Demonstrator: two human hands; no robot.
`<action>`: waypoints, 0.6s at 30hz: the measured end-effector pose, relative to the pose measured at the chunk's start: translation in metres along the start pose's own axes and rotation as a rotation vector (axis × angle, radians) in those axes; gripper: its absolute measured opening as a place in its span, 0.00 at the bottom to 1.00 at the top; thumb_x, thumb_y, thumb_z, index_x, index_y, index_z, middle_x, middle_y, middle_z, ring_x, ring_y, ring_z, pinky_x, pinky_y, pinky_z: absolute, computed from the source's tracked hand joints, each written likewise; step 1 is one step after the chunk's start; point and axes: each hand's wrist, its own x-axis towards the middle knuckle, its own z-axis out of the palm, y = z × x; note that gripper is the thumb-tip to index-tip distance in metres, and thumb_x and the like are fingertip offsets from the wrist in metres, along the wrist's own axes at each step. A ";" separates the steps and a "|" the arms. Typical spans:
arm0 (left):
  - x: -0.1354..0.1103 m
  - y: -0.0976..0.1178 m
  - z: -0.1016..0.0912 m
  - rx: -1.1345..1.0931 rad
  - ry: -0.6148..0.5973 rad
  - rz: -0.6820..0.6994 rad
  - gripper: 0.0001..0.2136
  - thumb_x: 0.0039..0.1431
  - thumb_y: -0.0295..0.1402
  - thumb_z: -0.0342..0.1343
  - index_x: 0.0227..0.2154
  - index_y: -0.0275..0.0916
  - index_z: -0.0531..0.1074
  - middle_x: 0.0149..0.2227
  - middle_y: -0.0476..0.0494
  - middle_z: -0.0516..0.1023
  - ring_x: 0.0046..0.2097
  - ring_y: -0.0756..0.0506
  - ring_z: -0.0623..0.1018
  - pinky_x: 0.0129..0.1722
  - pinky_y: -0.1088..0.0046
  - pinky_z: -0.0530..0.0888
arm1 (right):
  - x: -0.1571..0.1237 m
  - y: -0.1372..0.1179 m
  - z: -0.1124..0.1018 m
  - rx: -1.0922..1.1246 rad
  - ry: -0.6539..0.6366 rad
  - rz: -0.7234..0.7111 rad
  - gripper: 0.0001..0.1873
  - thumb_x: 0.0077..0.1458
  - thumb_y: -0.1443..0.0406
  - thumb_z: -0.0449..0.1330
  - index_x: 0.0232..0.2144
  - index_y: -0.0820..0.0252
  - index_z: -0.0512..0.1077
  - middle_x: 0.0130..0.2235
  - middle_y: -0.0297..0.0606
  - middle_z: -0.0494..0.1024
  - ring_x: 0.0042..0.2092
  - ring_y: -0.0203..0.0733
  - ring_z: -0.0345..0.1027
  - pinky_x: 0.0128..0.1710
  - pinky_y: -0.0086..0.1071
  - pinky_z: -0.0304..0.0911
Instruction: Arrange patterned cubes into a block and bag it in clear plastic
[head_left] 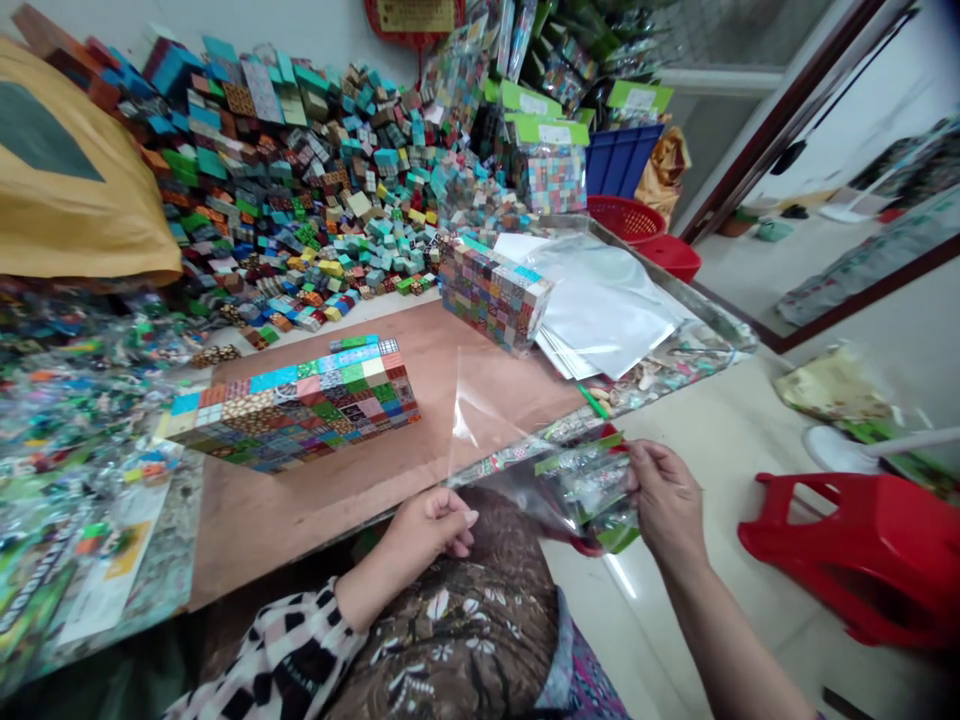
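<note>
Far left, yellow sack (82,200) with dark green patch, overhanging a blurred spread of plastic-wrapped bits (75,390). Below that, printed sheet (112,570) on worn, marbled-looking desk (176,545).

Along the back, big heap of patterned cubes (315,180), mixed sizes and colours, piled toward the pale wall (300,20).

Brown board (255,515) covering the middle of the desk. Standing on its left part: long cube block (300,410), well apart from both hands.

Left hand (435,525): just off the desk's near edge, above the lap, fingers curled, thumb and fingertips together. Cannot tell if pinching the film. Clear film (465,430): spread between the hands, across the desk's near edge.

Further back, second cube block (495,295), beside a stack of silvery sheets (615,300). Behind: green-topped packs (559,170), blue crate (619,160), red basket (622,218).

Right hand (667,500): past the desk edge, thumb and fingers clamped on the film's right end.

Far right, red stool (862,540) on pale tiled floor (720,440), near a dark-framed panel (840,190).
</note>
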 end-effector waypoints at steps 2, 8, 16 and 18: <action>-0.002 0.000 -0.002 0.116 0.076 0.137 0.12 0.50 0.40 0.62 0.34 0.39 0.72 0.23 0.51 0.77 0.24 0.48 0.76 0.27 0.73 0.69 | 0.005 -0.005 -0.011 -0.050 -0.047 -0.052 0.20 0.49 0.49 0.67 0.34 0.59 0.76 0.17 0.26 0.64 0.19 0.32 0.55 0.18 0.27 0.52; -0.025 0.023 -0.006 0.560 0.367 0.725 0.14 0.60 0.36 0.56 0.48 0.43 0.73 0.41 0.42 0.80 0.41 0.43 0.78 0.44 0.66 0.73 | 0.024 -0.046 -0.050 -0.325 -0.315 -0.327 0.12 0.53 0.53 0.65 0.32 0.53 0.81 0.26 0.35 0.77 0.21 0.35 0.61 0.19 0.30 0.58; -0.037 0.063 -0.001 0.607 0.226 0.890 0.12 0.57 0.37 0.60 0.44 0.45 0.78 0.45 0.41 0.82 0.47 0.39 0.79 0.50 0.62 0.73 | 0.006 -0.130 -0.052 -0.474 -0.773 -0.880 0.13 0.63 0.63 0.58 0.47 0.42 0.78 0.26 0.35 0.77 0.26 0.36 0.70 0.24 0.28 0.61; -0.038 0.066 0.001 0.558 0.124 0.804 0.08 0.59 0.36 0.57 0.32 0.44 0.81 0.32 0.43 0.83 0.36 0.42 0.81 0.40 0.68 0.75 | 0.004 -0.134 -0.048 -0.491 -0.786 -0.905 0.14 0.64 0.63 0.57 0.48 0.43 0.77 0.27 0.35 0.77 0.27 0.36 0.69 0.25 0.29 0.60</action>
